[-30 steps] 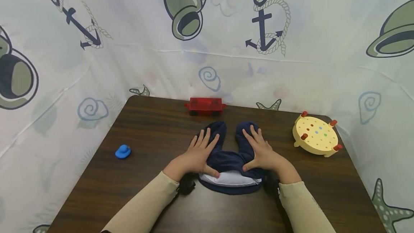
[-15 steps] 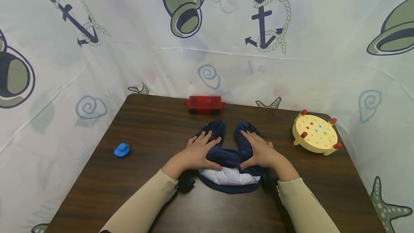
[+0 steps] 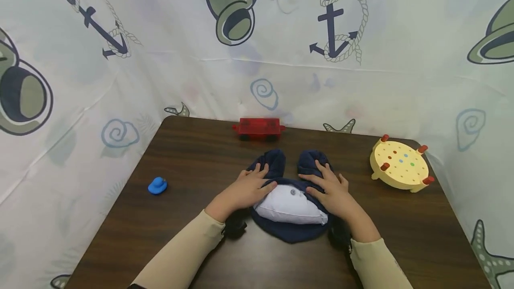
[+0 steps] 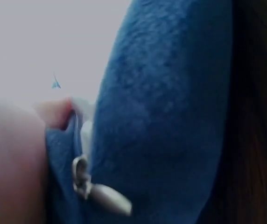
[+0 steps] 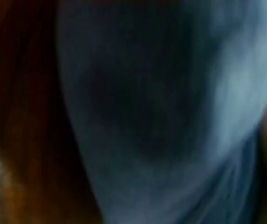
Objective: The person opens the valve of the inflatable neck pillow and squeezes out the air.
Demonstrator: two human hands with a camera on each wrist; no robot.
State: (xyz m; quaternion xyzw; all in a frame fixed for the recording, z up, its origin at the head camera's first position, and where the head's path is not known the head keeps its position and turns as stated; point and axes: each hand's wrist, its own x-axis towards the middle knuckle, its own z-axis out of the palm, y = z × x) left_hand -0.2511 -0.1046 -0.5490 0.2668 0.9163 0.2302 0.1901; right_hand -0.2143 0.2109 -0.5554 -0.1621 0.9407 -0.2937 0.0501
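Table (image 3: pixel 192 155), navy cover (image 3: pixel 290 232), white fabric (image 3: pixel 288 208) inside

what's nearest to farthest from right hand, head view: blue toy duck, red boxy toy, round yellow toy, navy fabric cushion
1. Navy fabric cushion, under right hand
2. Round yellow toy, right side
3. Red boxy toy, back left
4. Blue toy duck, far left

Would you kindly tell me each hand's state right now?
Left hand: open, resting on the navy cushion.
Right hand: open, also resting on it.
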